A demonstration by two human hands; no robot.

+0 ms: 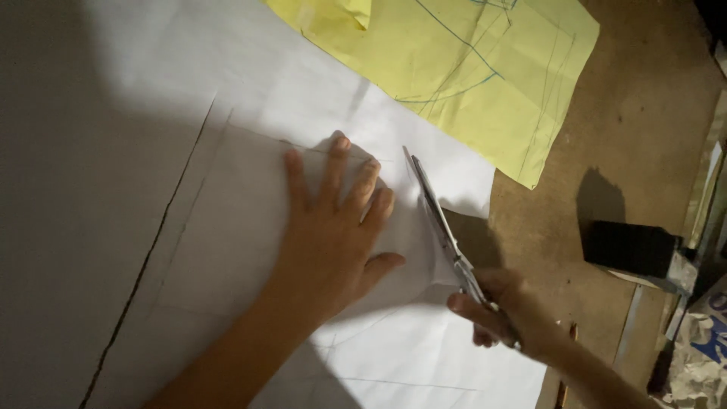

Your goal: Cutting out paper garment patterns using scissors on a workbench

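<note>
Head cam, looking down at the bench, and I start w/ what's nearest the wearer: right hand (503,314) at bottom right, fingers curled tight thru the handles of a pair of metal scissors (443,231), wrapped fully round them. Blades run up and to the left from that grip, over the white paper (288,91); they look nearly together, but I can't tell whether paper sits btwn them or just under them. Just left of the blades, left hand (333,235) lies palm down on the white sheet, fingers straight and spread a little, thumb out toward the scissors; it grips nothing, only presses flat. Its forearm comes in from the bottom edge. White sheet covers most of the view and carries faint pencil lines; a long dark line or slit runs diagonally thru its left part, can't tell which. Much of that left side is in shadow. Right of the paper, bare brown board of the table (644,113) shows, w/ a dark block-shaped thing (628,248) near the right edge, well apart from both hands. Farthest off, at top, a yellow sheet (469,68) w/ blue drawn curves lies partly over the white one.
</note>
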